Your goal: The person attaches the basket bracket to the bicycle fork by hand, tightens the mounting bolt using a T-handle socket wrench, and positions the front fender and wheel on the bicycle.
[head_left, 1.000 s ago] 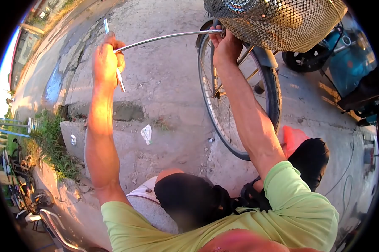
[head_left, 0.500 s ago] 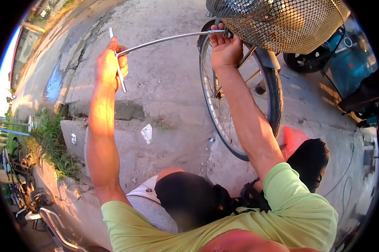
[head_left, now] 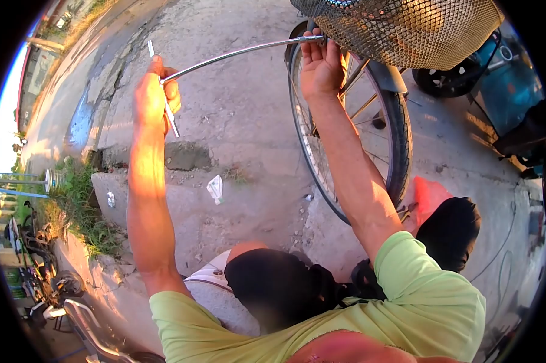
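My left hand point(head_left: 151, 100) is closed around the crossbar of a long metal T-handle socket wrench point(head_left: 233, 55). The wrench's shaft runs to the right, appearing bowed in this wide view, and its socket end reaches a spot under the wire basket point(head_left: 409, 36). There my right hand point(head_left: 322, 74) has its fingers curled at the socket end, above the bicycle's wheel point(head_left: 397, 145) and beside its mudguard point(head_left: 387, 77). Exactly what the socket sits on is hidden by the fingers and basket.
A blue vehicle point(head_left: 509, 81) stands at the right. Red plastic point(head_left: 429, 196) lies by my knee. White litter point(head_left: 215, 189) rests on the concrete, with grass point(head_left: 82, 209) at the left. A cable point(head_left: 497, 254) trails on the ground at the right.
The wrench's crossbar is tilted slightly more, and my left hand has shifted a little left. My right hand stays at the socket end, slightly higher in view.
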The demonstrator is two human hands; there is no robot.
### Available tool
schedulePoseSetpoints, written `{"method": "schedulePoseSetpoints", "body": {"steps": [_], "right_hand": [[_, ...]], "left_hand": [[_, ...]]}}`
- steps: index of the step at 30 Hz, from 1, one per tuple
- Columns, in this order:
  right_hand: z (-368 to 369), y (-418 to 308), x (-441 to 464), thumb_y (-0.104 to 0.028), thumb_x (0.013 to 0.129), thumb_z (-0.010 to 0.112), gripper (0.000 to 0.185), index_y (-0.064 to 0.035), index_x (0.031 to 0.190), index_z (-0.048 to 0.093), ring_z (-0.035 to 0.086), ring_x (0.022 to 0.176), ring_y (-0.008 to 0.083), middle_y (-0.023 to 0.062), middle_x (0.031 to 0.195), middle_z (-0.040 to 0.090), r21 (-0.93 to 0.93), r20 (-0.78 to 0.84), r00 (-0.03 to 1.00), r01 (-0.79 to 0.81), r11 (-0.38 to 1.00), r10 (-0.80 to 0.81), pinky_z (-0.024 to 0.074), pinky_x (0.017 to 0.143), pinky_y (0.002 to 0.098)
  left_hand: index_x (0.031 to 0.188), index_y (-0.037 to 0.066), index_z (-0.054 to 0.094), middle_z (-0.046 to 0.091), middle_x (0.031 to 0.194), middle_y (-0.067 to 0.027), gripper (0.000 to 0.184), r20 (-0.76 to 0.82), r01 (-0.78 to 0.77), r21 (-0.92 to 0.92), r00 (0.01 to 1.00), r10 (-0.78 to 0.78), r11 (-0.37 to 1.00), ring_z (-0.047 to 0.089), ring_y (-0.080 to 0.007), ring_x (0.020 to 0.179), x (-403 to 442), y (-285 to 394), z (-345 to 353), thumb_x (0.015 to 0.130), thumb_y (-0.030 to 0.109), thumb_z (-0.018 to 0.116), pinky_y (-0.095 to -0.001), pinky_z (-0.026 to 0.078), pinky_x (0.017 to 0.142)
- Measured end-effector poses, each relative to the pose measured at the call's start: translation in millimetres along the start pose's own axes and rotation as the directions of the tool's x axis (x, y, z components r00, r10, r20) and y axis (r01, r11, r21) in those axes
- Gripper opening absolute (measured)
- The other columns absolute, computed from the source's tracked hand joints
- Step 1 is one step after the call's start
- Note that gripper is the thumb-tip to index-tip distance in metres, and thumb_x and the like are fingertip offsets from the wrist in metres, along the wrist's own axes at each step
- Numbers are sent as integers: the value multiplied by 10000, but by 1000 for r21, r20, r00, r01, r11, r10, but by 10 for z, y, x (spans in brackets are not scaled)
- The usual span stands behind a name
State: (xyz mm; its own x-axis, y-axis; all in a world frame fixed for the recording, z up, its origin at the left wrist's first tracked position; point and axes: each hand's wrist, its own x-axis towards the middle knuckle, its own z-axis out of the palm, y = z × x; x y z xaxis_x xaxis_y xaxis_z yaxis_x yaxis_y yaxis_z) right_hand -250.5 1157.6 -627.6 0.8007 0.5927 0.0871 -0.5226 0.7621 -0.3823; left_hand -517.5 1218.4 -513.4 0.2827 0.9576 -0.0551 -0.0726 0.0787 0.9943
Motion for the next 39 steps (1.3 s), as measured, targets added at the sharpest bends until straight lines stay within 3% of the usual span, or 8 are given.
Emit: {"method": "schedulePoseSetpoints", "body": {"steps": [13, 21, 25, 31, 35, 39], "right_hand": [[67, -70, -13, -277, 1022, 526, 297, -123, 1276, 519, 654, 997, 200, 82, 1147, 663, -60, -132, 990, -66, 996, 58, 545, 869, 348], [61, -84, -96, -331, 1009, 509, 315, -87, 1207, 533, 636, 968, 229, 98, 1155, 638, 22, -47, 997, -60, 998, 61, 532, 843, 390], [150, -152, -236, -302, 986, 492, 294, -74, 1172, 513, 610, 995, 240, 88, 1171, 568, -114, -16, 997, -74, 991, 73, 502, 881, 429], [290, -270, -297, -339, 976, 505, 324, -77, 1166, 509, 607, 996, 248, 72, 1149, 578, -75, -108, 987, -129, 989, 120, 493, 857, 417], [126, -81, -301, -345, 969, 516, 335, -83, 1178, 513, 624, 942, 228, 47, 1035, 628, -21, -282, 927, -265, 964, 248, 479, 821, 399], [-57, -146, -1031, -310, 971, 535, 315, -61, 1164, 544, 621, 902, 188, 28, 989, 649, -283, -187, 895, -444, 850, 406, 477, 799, 355]], "left_hand": [[837, 4, 548, 371, 505, 18, 441, 8, -153, 78, 988, 153, 985, 290, -83, 364, -110, 9, 29, 1027, 393, 465, -268, 202, 358], [922, -31, 566, 456, 555, -22, 459, -5, -108, 15, 994, 108, 994, 363, -109, 396, -36, -40, -2, 1018, 413, 494, -276, 262, 378], [938, -36, 570, 493, 599, -35, 471, 13, -103, 4, 995, 103, 995, 412, -120, 438, -61, -24, 2, 1012, 425, 507, -274, 309, 417], [950, -17, 583, 522, 635, -43, 441, 90, -23, -126, 995, 34, 992, 438, -126, 469, -12, -19, -16, 1009, 415, 516, -276, 341, 452], [950, -6, 586, 516, 629, -38, 410, 66, 3, -119, 998, 5, 993, 438, -127, 473, -40, -31, 6, 1003, 397, 537, -276, 343, 455], [933, -2, 580, 505, 622, -28, 352, 68, -3, -109, 998, 10, 994, 413, -112, 455, -14, -82, 21, 986, 346, 586, -262, 317, 438]]}}
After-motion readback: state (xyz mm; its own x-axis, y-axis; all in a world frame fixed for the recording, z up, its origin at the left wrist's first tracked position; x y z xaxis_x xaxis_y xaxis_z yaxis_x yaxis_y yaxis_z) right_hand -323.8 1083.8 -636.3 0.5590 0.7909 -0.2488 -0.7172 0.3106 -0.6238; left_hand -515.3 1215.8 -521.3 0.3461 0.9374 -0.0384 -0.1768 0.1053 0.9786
